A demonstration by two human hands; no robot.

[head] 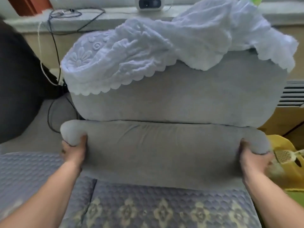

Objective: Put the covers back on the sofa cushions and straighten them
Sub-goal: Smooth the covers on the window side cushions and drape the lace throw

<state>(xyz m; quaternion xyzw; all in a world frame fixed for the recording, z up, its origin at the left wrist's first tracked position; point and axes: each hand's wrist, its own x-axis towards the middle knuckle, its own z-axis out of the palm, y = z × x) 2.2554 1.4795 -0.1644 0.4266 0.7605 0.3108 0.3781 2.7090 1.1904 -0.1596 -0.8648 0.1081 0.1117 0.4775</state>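
A person holds a grey seat cushion by its two far corners, lifted above a sofa seat that wears a quilted blue-grey cover with a pale diamond pattern. Behind it stands a grey back cushion, touching the seat cushion's far edge, with a white lace cover bunched and rumpled across its top. To do this step well, the judgement is that the seat cushion should be kept level, both corners lowered together, and its far edge pushed snug against the back cushion before the lace cover is pulled down and smoothed. The left hand grips the left corner, thumb on top pressing into the padding and fingers curled beneath. The right hand clamps the right corner the same way, though it is blurred. Both bare forearms reach forward from the lower corners, spread wide and roughly even. A yellow plastic object lies just beyond the right hand, and dark cables hang at the left.
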